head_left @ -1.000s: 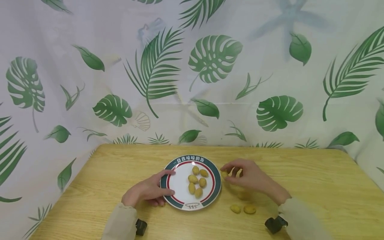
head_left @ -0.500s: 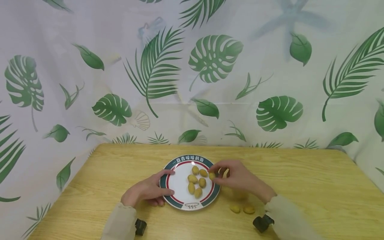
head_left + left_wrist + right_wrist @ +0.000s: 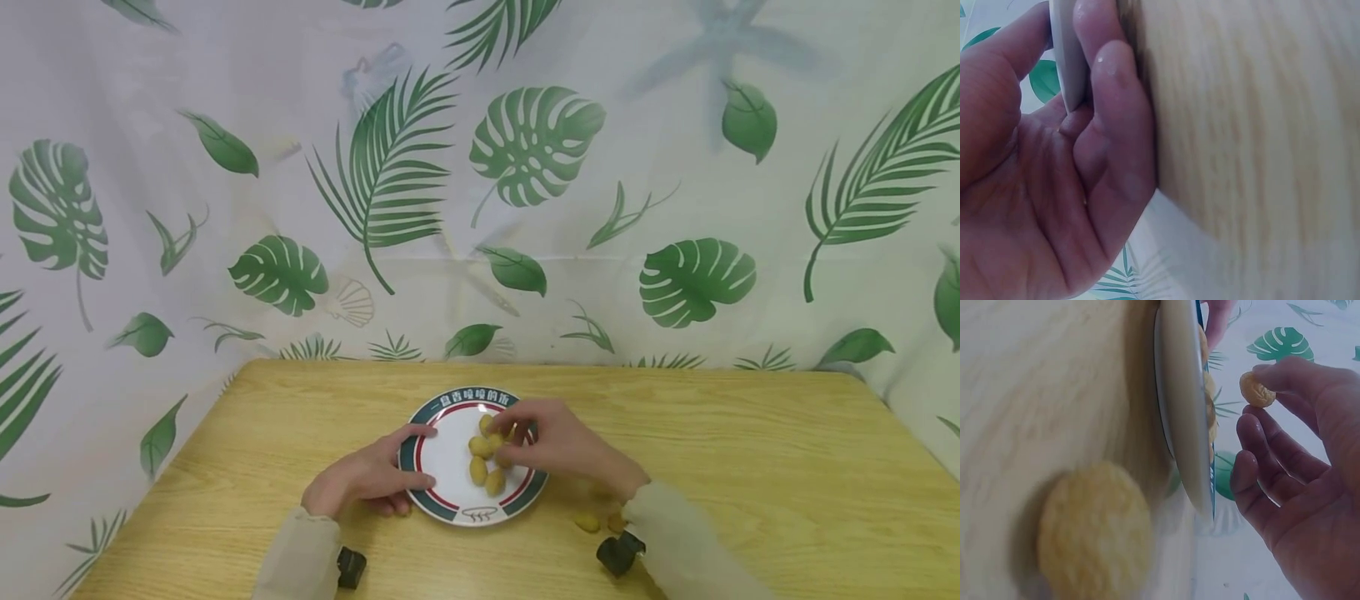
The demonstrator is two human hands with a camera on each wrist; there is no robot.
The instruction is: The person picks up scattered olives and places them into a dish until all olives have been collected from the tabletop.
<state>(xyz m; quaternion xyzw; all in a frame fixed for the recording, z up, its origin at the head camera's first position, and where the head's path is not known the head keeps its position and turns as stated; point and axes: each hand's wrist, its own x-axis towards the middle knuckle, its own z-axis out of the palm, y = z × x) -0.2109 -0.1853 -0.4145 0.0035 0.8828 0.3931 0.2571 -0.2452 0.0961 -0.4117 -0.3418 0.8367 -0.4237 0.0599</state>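
Observation:
A round white plate (image 3: 450,454) with a dark teal rim and a red ring bears several small, yellow, oval, potato-like pieces (image 3: 478,471). My left hand (image 3: 366,472) grips the plate's left rim, thumb over the edge and other fingers at its underside, as the left wrist view shows. Above the right half of the plate, my right hand (image 3: 558,437) pinches another such piece (image 3: 1257,390) between thumb and fingertip; it is wrinkled and held apart from the plate in the right wrist view. That hand partly covers the pieces beneath it.
Right of the plate, on the wooden table (image 3: 750,467), lie two more yellow pieces (image 3: 587,522), one partly hidden by the right wrist camera (image 3: 621,554). A leaf-patterned white cloth (image 3: 420,325) rises behind the table's back edge.
My right hand has moved left with its yellow piece, from beside the plate's right rim to over the pieces on the plate. The left hand keeps its grip, and the plate is practically still.

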